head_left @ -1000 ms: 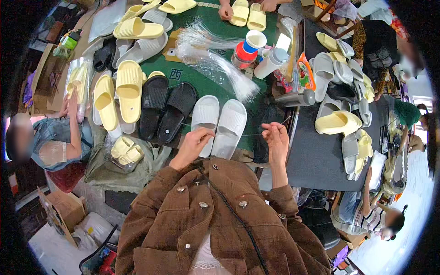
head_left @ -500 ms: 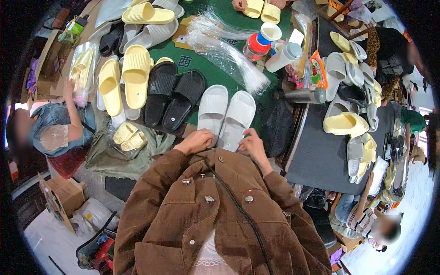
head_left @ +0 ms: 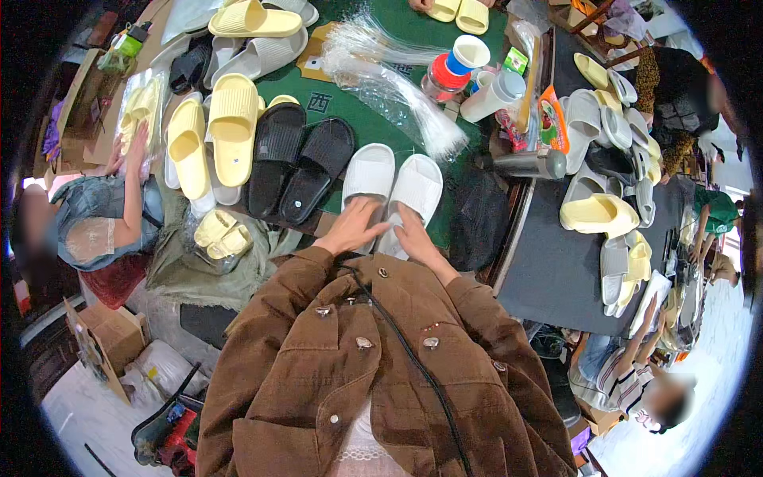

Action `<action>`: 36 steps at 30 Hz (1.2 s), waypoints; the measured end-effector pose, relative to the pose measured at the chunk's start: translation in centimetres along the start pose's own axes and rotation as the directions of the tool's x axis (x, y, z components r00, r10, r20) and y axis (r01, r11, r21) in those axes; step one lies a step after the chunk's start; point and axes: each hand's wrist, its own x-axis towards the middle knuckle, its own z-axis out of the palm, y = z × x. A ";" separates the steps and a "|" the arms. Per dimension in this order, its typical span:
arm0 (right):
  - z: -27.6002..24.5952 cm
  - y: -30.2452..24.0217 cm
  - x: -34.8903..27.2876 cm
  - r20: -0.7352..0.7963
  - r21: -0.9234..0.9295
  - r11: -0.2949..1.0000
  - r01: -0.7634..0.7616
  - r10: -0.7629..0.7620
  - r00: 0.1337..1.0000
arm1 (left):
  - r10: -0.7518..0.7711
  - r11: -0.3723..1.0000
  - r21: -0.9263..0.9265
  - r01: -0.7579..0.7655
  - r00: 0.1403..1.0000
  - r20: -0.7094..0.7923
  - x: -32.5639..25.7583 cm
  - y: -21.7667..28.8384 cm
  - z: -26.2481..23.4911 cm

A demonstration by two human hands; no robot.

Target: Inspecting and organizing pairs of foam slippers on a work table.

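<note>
A pair of light grey slide slippers lies side by side at the table's near edge, toes pointing away from me: the left slipper (head_left: 370, 171) and the right slipper (head_left: 418, 183). My left hand (head_left: 351, 226) rests over the footbed of the left one, just below its strap, fingers stretched out and thumb toward the gap. Over the inner side of the right slipper lies my right hand (head_left: 415, 237), its fingers extended close to the strap. Neither hand is closed around anything. A black slipper pair (head_left: 298, 171) stands directly to the left.
Yellow slippers (head_left: 232, 131) and grey ones pile up at the left. Clear plastic ties (head_left: 397, 95), a red-lidded jar (head_left: 447, 75), a bottle (head_left: 497, 95) and a steel flask (head_left: 532, 164) stand beyond. More slippers (head_left: 600, 213) cover the right table (head_left: 548, 270). People sit on both sides.
Both hands have moved forward and inward from the slippers' heel ends onto their footbeds, fingers now stretched out. At the left, a co-worker's hands have moved onto the bagged yellow slippers.
</note>
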 end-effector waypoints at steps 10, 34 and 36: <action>1.3 1.9 1.4 0.167 0.103 0.932 -0.349 0.329 0.929 | -0.058 0.988 0.145 0.049 0.997 0.056 1.2 -1.0 3.1; -10.1 -2.1 1.0 -0.267 -0.032 0.985 -0.172 0.158 0.951 | -0.333 0.891 0.321 0.322 0.943 -0.023 4.6 -0.7 5.1; -13.9 -0.2 3.8 -0.517 -0.194 0.979 -0.071 -0.040 0.855 | -0.345 0.890 0.325 0.320 0.938 0.022 4.6 -1.0 5.1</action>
